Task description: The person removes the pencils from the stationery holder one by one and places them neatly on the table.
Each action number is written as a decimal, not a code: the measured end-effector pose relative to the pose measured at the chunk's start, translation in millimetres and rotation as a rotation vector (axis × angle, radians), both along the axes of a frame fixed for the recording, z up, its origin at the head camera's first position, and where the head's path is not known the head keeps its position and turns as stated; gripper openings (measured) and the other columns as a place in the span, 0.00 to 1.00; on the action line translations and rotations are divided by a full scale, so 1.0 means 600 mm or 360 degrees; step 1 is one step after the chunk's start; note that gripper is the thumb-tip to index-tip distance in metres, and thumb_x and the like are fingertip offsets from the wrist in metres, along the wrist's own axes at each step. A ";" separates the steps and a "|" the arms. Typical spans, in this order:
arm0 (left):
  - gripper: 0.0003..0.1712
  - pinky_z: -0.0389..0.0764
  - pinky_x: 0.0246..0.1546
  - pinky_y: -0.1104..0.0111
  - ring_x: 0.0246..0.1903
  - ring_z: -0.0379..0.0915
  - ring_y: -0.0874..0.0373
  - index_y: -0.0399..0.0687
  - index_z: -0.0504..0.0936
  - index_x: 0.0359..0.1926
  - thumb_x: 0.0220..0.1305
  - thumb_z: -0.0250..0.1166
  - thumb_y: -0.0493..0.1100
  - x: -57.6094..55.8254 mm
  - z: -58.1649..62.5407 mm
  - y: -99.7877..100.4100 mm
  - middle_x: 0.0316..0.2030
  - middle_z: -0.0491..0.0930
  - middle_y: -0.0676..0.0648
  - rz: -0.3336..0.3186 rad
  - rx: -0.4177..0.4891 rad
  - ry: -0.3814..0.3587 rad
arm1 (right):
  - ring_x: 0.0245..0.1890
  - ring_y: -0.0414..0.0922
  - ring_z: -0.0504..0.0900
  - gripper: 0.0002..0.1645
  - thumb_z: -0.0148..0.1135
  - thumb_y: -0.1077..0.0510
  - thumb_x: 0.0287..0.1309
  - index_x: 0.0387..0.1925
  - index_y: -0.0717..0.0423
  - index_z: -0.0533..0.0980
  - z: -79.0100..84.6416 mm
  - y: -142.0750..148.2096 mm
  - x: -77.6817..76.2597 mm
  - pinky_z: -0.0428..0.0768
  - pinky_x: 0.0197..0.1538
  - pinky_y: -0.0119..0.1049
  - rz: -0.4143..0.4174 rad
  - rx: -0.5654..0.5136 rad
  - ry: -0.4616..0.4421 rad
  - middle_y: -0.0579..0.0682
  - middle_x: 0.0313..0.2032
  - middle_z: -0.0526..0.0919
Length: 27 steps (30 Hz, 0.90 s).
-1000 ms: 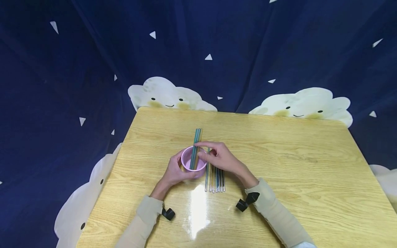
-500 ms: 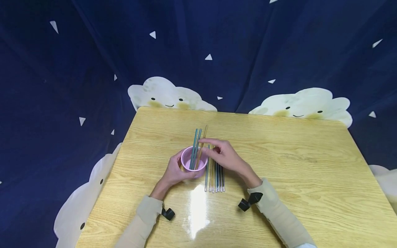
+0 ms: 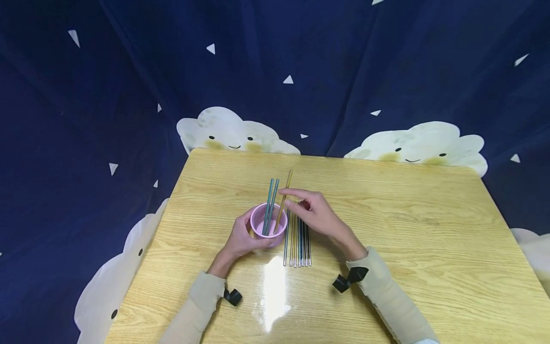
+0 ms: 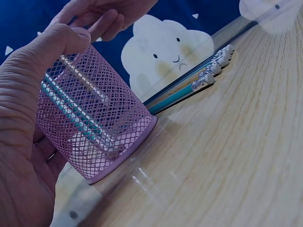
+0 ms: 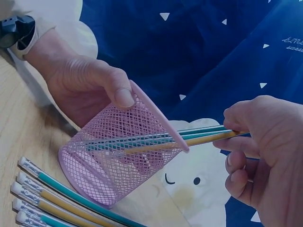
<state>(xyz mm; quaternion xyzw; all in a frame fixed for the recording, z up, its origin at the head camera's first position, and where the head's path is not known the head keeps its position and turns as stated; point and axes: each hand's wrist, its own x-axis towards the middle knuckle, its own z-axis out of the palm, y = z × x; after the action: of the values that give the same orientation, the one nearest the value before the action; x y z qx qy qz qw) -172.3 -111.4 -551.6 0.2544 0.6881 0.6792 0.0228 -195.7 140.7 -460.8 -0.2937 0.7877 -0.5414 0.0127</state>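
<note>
My left hand (image 3: 242, 236) grips a pink mesh pencil cup (image 5: 92, 182) round its side, the thumb up at the rim. The cup stands on the table, tilted in the wrist views. Two teal pencils (image 3: 268, 203) lean inside it, reaching its bottom. My right hand (image 3: 315, 212) pinches a yellow pencil (image 3: 289, 179) between thumb and forefinger above the rim. That pencil's lower end is inside the cup, higher than the teal ones in the left wrist view. Right beside the cup lies a row of several pencils (image 3: 296, 253), partly under my right hand, their white eraser ends towards me.
The light wooden table (image 3: 408, 229) stretches to both sides and behind the cup. A dark blue cloth (image 3: 275, 48) printed with clouds and triangles hangs along its far and left edges. Black wrist straps (image 3: 233, 297) hang from my sleeves.
My right hand has shifted right and slightly up with the yellow pencil, parting it from the two teal pencils, which stay in the cup. My left hand and the cup have stayed put.
</note>
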 end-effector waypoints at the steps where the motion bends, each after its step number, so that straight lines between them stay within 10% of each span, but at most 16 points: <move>1: 0.52 0.78 0.67 0.52 0.61 0.74 0.35 0.37 0.72 0.71 0.41 0.83 0.33 0.000 0.000 0.000 0.62 0.76 0.26 0.0003 -0.0003 -0.0004 | 0.13 0.35 0.59 0.20 0.62 0.58 0.74 0.64 0.50 0.81 0.001 0.001 0.000 0.60 0.15 0.29 -0.0004 0.0001 0.0003 0.46 0.25 0.76; 21: 0.52 0.78 0.66 0.52 0.60 0.76 0.39 0.39 0.73 0.71 0.40 0.84 0.33 -0.001 -0.001 -0.001 0.60 0.79 0.29 0.0030 -0.0025 0.0006 | 0.12 0.37 0.58 0.20 0.61 0.59 0.75 0.64 0.49 0.81 0.019 0.010 0.002 0.59 0.15 0.29 -0.0064 0.0005 0.0036 0.44 0.18 0.64; 27: 0.52 0.78 0.66 0.51 0.60 0.76 0.38 0.39 0.73 0.71 0.40 0.84 0.31 0.000 0.003 -0.001 0.60 0.78 0.28 0.0021 -0.0015 -0.0008 | 0.13 0.36 0.58 0.19 0.61 0.60 0.74 0.62 0.51 0.83 0.022 0.016 0.000 0.59 0.15 0.29 -0.0086 -0.0041 0.0082 0.49 0.32 0.82</move>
<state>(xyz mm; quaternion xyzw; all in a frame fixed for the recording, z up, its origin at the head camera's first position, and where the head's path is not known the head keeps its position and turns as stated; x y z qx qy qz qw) -172.2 -111.7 -550.1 0.2481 0.6930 0.6766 0.0212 -195.8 150.0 -447.7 -0.2863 0.7884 -0.5439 -0.0260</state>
